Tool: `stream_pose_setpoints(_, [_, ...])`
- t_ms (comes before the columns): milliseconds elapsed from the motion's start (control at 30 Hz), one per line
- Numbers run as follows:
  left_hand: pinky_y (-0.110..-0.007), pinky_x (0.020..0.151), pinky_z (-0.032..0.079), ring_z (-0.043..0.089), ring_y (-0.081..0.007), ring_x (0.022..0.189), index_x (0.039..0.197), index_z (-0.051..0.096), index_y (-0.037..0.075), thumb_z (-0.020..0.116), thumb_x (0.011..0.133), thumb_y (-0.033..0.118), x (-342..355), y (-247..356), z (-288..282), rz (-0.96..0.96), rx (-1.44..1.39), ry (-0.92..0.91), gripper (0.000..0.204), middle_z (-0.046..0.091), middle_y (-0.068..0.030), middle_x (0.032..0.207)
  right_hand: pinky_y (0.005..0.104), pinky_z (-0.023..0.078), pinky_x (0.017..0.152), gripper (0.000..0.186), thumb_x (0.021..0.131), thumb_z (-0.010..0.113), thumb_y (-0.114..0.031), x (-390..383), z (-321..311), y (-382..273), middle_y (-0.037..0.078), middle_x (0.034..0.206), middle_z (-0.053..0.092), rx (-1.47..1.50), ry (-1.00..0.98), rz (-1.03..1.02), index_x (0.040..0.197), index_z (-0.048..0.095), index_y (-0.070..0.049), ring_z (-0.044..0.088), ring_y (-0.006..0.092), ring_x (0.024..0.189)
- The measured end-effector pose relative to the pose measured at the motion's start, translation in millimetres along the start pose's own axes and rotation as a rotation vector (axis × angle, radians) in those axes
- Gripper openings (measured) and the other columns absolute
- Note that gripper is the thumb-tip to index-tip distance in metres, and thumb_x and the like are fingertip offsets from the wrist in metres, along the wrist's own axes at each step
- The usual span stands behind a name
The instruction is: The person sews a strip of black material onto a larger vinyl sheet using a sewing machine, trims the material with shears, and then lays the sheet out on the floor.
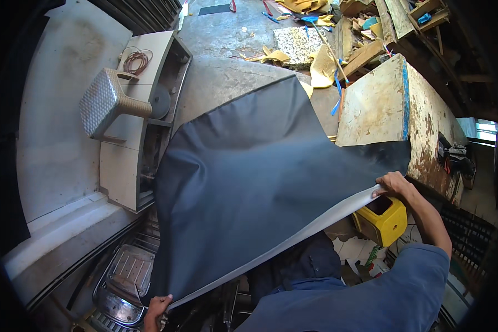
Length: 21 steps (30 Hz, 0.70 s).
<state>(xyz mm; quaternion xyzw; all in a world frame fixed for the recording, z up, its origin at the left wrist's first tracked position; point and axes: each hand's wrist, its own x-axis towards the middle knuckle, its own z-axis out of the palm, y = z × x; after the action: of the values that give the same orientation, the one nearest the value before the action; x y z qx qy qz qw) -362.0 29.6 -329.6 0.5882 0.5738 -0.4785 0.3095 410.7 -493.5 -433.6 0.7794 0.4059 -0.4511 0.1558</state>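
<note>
A large dark navy sheet of leather-like fabric (pixel 249 171) with a pale grey underside is stretched out in front of me. My left hand (pixel 156 310) grips its near left corner at the bottom of the view. My right hand (pixel 392 184) pinches the near right edge, arm in a blue sleeve extended. The sheet's far corner hangs over the concrete floor, and its right side drapes against a worn white workbench (pixel 382 105).
A woven grey plastic stool (pixel 108 102) stands on a pale cabinet at left. A yellow box-shaped tool (pixel 383 219) sits below my right hand. Wood scraps, yellow foam pieces and blue straps (pixel 326 50) litter the far floor. A metal footplate (pixel 124 276) lies lower left.
</note>
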Motion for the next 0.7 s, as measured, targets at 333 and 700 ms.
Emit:
stream_pose_setpoints(333, [-0.032, 0.083, 0.051, 0.065, -0.0113, 0.088, 0.111, 0.080, 0.006, 0.085, 0.086, 0.037, -7, 7, 24, 0.131, 0.061, -0.274, 0.040, 0.076, -0.0033, 0.092, 0.0523, 0.055, 0.071, 0.072, 0.075, 0.072, -0.077, -5, -15, 19, 0.019, 0.079, 0.070, -0.018, -0.011, -0.074, 0.088, 0.068, -0.006, 0.071, 0.0424, 0.084])
stream_pose_setpoints(700, [-0.046, 0.093, 0.054, 0.071, -0.0422, 0.102, 0.107, 0.079, 0.006, 0.085, 0.079, 0.023, 257, 58, -67, 0.174, 0.189, 0.574, 0.034, 0.074, -0.0236, 0.105, 0.0502, 0.054, 0.074, 0.042, 0.085, 0.077, -0.047, 274, -27, 27, 0.014, 0.089, 0.068, -0.048, 0.346, -0.188, 0.092, 0.067, -0.007, 0.069, 0.0395, 0.088])
